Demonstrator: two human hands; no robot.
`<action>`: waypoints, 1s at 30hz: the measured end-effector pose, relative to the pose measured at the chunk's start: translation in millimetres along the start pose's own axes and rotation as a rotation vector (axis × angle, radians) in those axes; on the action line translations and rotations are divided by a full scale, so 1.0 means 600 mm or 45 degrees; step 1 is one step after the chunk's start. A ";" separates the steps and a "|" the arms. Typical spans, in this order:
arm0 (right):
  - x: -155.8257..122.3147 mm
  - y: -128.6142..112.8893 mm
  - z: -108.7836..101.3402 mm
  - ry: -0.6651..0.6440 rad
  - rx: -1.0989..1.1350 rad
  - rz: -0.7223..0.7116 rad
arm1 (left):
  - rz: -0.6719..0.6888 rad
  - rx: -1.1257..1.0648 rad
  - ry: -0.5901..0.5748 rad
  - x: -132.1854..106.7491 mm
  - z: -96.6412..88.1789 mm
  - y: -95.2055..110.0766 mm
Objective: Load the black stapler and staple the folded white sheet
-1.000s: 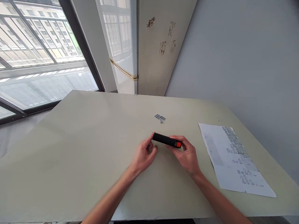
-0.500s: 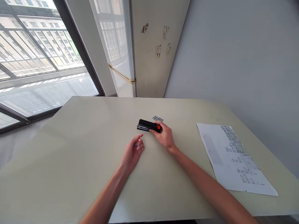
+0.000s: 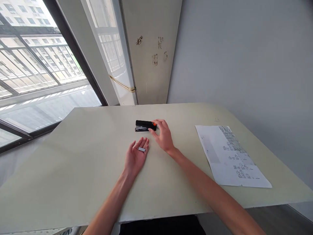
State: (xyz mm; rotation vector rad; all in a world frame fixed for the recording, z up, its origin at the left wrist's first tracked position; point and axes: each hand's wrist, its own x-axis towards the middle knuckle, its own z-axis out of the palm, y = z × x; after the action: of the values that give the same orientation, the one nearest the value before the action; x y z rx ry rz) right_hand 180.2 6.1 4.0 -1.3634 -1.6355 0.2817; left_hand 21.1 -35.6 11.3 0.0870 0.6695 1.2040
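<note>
A black stapler (image 3: pixel 143 125) with an orange end lies on the pale table (image 3: pixel 80 153), a little beyond my hands. My right hand (image 3: pixel 163 135) rests just right of it, fingers loosely spread, fingertips at the orange end and not wrapped round the body. My left hand (image 3: pixel 135 156) lies palm up on the table nearer to me, fingers stretched out. A small silver strip of staples (image 3: pixel 141 149) rests on its fingers.
A printed sheet of paper (image 3: pixel 228 156) lies on the table at the right, near the grey wall. A tall pale refrigerator (image 3: pixel 146 52) stands behind the table's far edge. Large windows (image 3: pixel 31 71) fill the left side.
My right hand carried the stapler away from me, set it on the table and loosened its grip. My left hand let go of the stapler and turned palm up with the staple strip on it.
</note>
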 end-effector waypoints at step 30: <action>-0.253 0.370 -0.530 0.463 -0.775 0.729 | 0.893 2.392 -1.673 -0.016 0.068 -0.303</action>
State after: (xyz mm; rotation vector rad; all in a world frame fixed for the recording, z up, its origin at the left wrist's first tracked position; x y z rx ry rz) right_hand 553.8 -166.3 -60.3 -2.1928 -1.0284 -0.1540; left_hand 191.8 -101.9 -25.3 2.5635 0.3068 0.4506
